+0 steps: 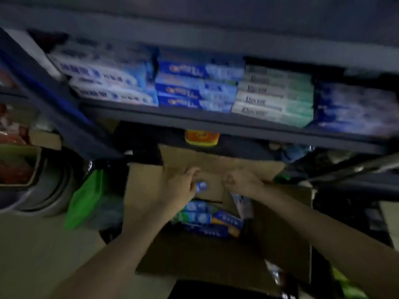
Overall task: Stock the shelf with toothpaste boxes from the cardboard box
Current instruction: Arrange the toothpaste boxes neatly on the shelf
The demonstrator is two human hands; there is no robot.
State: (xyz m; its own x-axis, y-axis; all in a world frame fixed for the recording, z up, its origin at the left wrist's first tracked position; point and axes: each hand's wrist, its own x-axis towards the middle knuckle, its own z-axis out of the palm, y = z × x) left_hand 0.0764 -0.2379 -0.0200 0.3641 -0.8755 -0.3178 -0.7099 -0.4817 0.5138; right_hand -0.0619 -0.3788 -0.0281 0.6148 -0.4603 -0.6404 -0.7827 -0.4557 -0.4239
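Both hands reach into the cardboard box (280, 223) at lower centre. The left hand (181, 184) pinches the end of a small blue toothpaste box (201, 187); the right hand (239, 180) beside it looks curled, its hold unclear. The shelf (216, 118) lies above.

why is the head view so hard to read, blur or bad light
Both: the head view is dim, and motion blur smears the print on the toothpaste boxes on the shelf; the hands over the cardboard box have soft edges, and wide-angle bending curves the shelf edge.
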